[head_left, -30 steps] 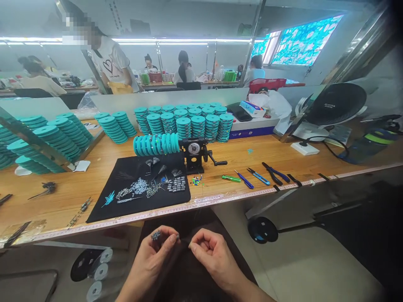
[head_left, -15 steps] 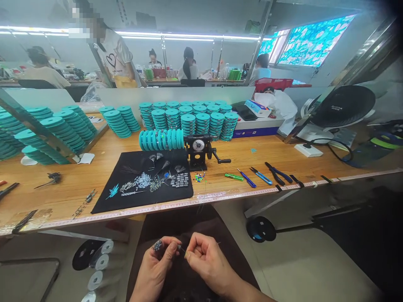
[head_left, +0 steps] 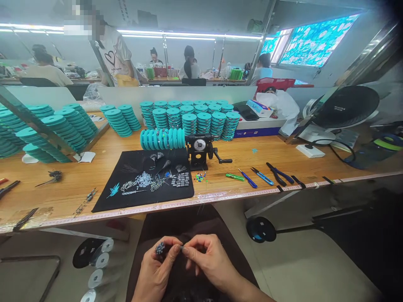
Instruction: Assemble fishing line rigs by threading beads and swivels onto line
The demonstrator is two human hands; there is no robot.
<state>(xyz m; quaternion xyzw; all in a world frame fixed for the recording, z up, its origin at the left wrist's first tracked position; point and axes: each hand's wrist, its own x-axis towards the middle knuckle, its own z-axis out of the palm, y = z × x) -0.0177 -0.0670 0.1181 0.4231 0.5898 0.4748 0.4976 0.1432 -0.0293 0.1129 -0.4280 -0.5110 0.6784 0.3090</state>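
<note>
Well, nearest of all, over a dark apron [head_left: 189, 222]: a left hand [head_left: 154, 268], grip clenched on a small bundle of blue-tipped pins [head_left: 160, 248] between thumb and forefinger, and a right hand [head_left: 209, 260] just beside it, fingertips [head_left: 184, 248] pressed together against the left thumb, anything between them too small to make out. Farther off, on a wooden bench [head_left: 214, 180], a black mat [head_left: 103, 201] strewn with metal pieces and blue tufts, a hand-cranked winder [head_left: 199, 151] beside a row of teal spools [head_left: 163, 139], loose pliers [head_left: 277, 174], then stacked teal spools [head_left: 189, 123] beyond.
</note>
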